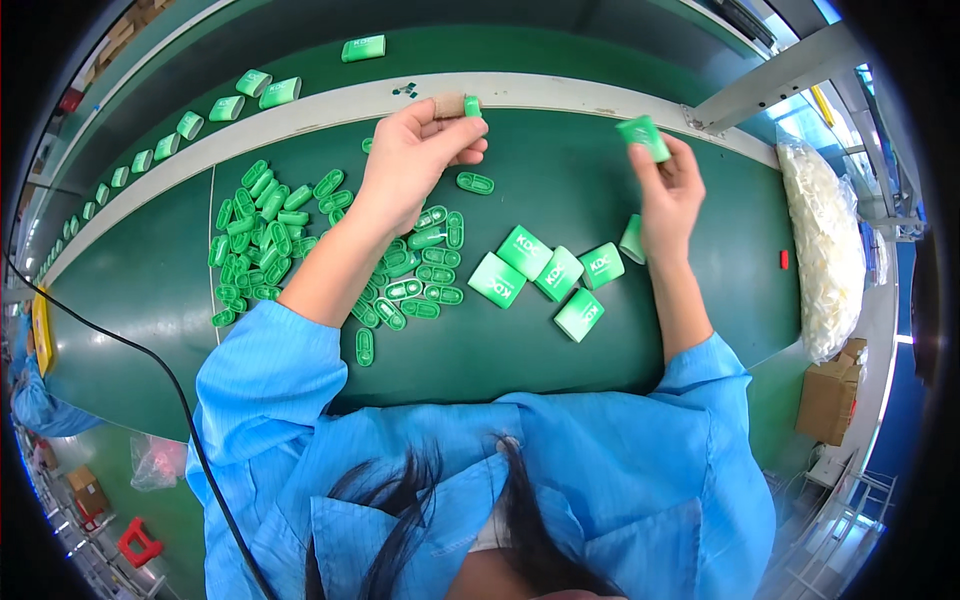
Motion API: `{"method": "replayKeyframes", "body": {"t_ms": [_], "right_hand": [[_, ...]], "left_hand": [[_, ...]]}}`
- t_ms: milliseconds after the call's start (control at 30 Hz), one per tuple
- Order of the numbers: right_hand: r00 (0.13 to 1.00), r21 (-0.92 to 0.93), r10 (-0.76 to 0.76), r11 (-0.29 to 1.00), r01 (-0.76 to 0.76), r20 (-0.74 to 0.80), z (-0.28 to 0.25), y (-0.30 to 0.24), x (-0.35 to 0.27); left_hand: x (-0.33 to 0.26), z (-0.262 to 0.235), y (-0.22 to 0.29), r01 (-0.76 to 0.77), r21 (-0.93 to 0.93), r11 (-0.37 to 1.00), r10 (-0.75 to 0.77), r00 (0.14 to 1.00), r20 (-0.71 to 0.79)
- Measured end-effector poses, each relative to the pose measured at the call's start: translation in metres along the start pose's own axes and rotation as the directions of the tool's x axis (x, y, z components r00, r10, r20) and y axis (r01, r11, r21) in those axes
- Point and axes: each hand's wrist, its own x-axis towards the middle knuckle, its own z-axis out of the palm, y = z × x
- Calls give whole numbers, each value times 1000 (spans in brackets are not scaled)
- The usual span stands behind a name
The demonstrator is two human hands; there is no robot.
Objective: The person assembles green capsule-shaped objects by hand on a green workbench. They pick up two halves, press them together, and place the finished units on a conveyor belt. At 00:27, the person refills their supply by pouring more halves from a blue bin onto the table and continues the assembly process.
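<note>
Above the far side of the green work table, my left hand [418, 150] pinches a small green oval cap [472, 106] between thumb and fingers. One of its fingers carries a tan wrap. My right hand [672, 200] is closed on a green-and-white casing [642, 138], slightly blurred and raised off the table. Just left of the right wrist lies another casing [631, 240], partly hidden. Several similar casings [524, 252] lie between my forearms. A heap of green oval caps [265, 235] spreads under and left of my left forearm, and a single cap [475, 183] lies apart.
Beyond a pale rail [560, 95] runs a green belt with a line of casings [280, 92]. A clear bag of whitish pieces [822, 250] stands at the table's right end, near a small red piece [784, 260]. A black cable [170, 370] crosses at left.
</note>
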Motion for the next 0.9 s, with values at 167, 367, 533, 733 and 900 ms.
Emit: {"method": "replayKeyframes", "body": {"t_ms": [167, 367, 533, 733, 900], "right_hand": [[954, 68, 6, 997, -28, 301, 73, 1, 19], [660, -67, 174, 981, -184, 731, 88, -33, 49], [674, -52, 179, 978, -204, 717, 96, -17, 32], [701, 40, 170, 961, -273, 693, 94, -12, 27], [693, 29, 137, 975, -222, 708, 92, -13, 30]], "left_hand": [[2, -7, 0, 33, 24, 999, -33, 999, -22], [4, -24, 9, -14, 8, 1000, 14, 999, -51], [0, -20, 5, -15, 47, 999, 16, 1000, -26], [-3, -16, 5, -85, 148, 985, 89, 996, -21], [-6, -13, 2, -120, 210, 970, 138, 988, -70]]}}
